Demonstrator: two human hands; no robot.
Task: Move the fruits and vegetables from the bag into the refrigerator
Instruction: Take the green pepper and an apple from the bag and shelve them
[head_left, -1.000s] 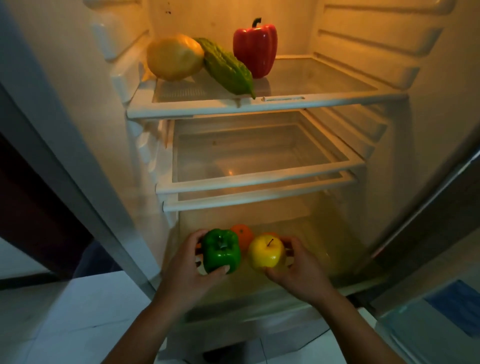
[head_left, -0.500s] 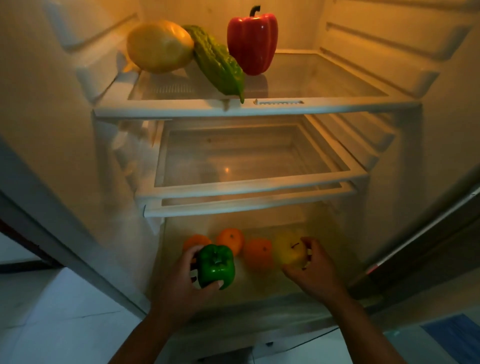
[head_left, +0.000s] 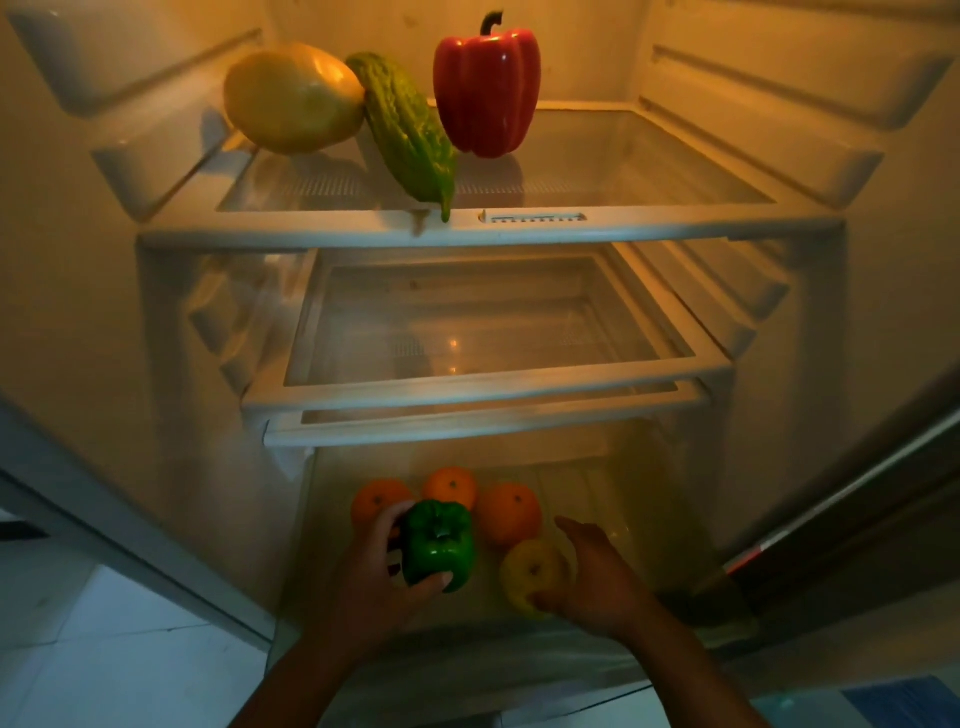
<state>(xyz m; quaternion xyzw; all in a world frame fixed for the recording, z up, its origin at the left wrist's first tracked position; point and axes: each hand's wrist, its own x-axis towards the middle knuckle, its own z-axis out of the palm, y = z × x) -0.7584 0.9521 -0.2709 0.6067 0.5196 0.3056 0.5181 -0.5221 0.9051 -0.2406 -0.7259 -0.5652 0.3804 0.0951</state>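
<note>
Gripping the green pepper (head_left: 439, 545) from its left side, the left hand (head_left: 371, 579) had its thumb across the pepper's lower edge and its fingers curled over the upper left, the stem end turned up toward the camera. The pepper sat low in the centre of the frame, inside the bottom drawer (head_left: 613, 488) of the refrigerator; whether it touched the drawer floor could not be told. Three oranges (head_left: 451, 486) crowded just above it in the frame, the leftmost partly behind the fingers. Just to its right lay the yellow apple (head_left: 532, 571), with the right hand (head_left: 597, 577) spread loosely beside it, thumb touching the apple's lower edge, fingers straight and closing on nothing. The likely set-down spot was therefore straight beneath the pepper, in the gap between apple and leftmost orange, and the left hand was the one placed to use it.
</note>
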